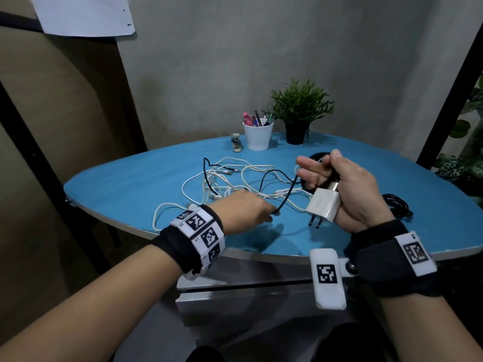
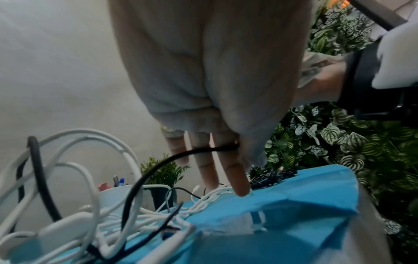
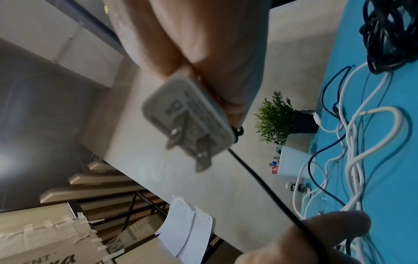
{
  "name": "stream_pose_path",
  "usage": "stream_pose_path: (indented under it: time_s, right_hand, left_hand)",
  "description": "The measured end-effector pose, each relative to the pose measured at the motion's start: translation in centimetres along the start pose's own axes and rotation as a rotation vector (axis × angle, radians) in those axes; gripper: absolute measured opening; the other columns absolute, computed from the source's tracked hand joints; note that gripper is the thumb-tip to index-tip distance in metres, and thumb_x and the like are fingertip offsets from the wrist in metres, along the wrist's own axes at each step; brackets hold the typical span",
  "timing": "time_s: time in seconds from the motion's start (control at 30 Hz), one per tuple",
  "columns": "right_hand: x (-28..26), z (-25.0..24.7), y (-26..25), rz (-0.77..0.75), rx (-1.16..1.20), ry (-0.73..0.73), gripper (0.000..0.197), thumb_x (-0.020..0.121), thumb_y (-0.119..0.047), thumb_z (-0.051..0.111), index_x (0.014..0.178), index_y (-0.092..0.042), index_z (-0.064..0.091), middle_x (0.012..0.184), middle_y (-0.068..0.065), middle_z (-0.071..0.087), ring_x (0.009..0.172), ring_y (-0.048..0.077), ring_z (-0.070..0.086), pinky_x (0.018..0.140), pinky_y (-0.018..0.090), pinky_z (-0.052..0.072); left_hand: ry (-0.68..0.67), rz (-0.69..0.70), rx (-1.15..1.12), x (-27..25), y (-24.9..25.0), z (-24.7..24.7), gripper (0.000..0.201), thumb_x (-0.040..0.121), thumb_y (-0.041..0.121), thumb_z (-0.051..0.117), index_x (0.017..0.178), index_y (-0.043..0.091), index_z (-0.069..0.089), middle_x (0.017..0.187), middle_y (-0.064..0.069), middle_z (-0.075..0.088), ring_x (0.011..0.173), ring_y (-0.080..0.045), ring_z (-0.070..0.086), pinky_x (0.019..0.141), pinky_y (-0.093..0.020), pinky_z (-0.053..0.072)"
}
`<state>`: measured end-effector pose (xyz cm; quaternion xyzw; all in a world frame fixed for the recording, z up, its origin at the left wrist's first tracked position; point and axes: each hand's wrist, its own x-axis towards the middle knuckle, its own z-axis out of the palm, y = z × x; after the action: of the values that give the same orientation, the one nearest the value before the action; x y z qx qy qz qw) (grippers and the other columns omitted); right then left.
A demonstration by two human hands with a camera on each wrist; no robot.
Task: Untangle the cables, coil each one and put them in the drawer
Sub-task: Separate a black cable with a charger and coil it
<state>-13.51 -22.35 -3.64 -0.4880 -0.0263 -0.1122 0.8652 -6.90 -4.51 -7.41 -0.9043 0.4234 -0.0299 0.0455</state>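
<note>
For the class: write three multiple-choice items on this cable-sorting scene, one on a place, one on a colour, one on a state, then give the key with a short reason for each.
1. Where does the white pen cup stand?
A. beside the potted plant at the back of the table
B. on the floor
C. on the front edge, beside the wrists

2. What colour is the cable pinched by the left hand?
A. red
B. black
C. yellow

3. What state is the right hand in?
A. flat on the table
B. empty, hanging at the person's side
C. gripping a white charger plug

Key: 1 A, the cup stands just left of the plant; 2 B, the left wrist view shows a black cord at the fingers; 3 C, the plug sits in the palm, prongs out.
</note>
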Motion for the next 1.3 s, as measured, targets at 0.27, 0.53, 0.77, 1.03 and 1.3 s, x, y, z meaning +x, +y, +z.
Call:
stream_pose_path:
  time_s: [0.27,0.53,0.77,1.03,1.3]
  right_hand:
    - [1.4,0.5,2.0,-0.089,0.025,0.051,0.015,0.098,-0.01,0.044,0.084,-0.01,0.05,0.087,0.005,0.054,0.079,0.015,0.056,0.078,0.03,0.047]
    - [2.2,2.9,2.5,-0.323,-0.896,0.017,0.017,0.099,-0.021,0.041,0.101,-0.006,0.048,0.082,0.0,0.048,0.076,0.015,0.044,0.072,0.032,0.036]
    - [2.9,3.7,4.0,-0.116,-0.869,-0.027,0.013,0.099,-0.017,0.037,0.089,-0.012,0.043,0.098,0.019,0.067,0.08,0.025,0.067,0.077,0.037,0.053]
    - [3.3,3.6,2.5,-0.111,0.09,0.174,0.014,0.1,-0.009,0.04,0.086,-0.01,0.042,0.102,0.01,0.056,0.096,0.023,0.065,0.081,0.032,0.05]
    - [2.6,2.5,4.2,-0.277,-1.092,-0.056,0.015,0.099,-0.022,0.039,0.1,-0.009,0.047,0.089,0.006,0.055,0.081,0.021,0.051,0.071,0.03,0.036]
  left_hand:
    - [0.226,-0.087,0.25,-2.1,-0.8,-0.9,0.018,0.095,0.013,0.044,0.105,0.023,0.055,0.09,0.003,0.064,0.089,-0.024,0.052,0.065,-0.032,0.032]
    - [0.509,-0.018,-0.076,-2.7,-1.4,-4.0,0.015,0.095,0.01,0.049,0.107,0.011,0.058,0.101,-0.01,0.058,0.079,-0.033,0.058,0.068,-0.045,0.049]
    - [0.585,-0.025,-0.183,-2.4,-3.5,-5.9,0.025,0.091,0.025,0.051,0.105,0.011,0.067,0.103,-0.011,0.059,0.083,-0.03,0.06,0.075,-0.042,0.05]
    - [0.047,0.055,-0.151,-2.1,-1.7,-2.7,0.026,0.093,0.029,0.053,0.11,0.018,0.069,0.108,-0.006,0.054,0.099,-0.023,0.056,0.089,-0.035,0.043]
    - [0.208,0.05,-0.211,-2.5,-2.8,-3.3,0.016,0.093,0.025,0.054,0.102,0.017,0.064,0.115,-0.001,0.054,0.1,-0.022,0.057,0.088,-0.038,0.045]
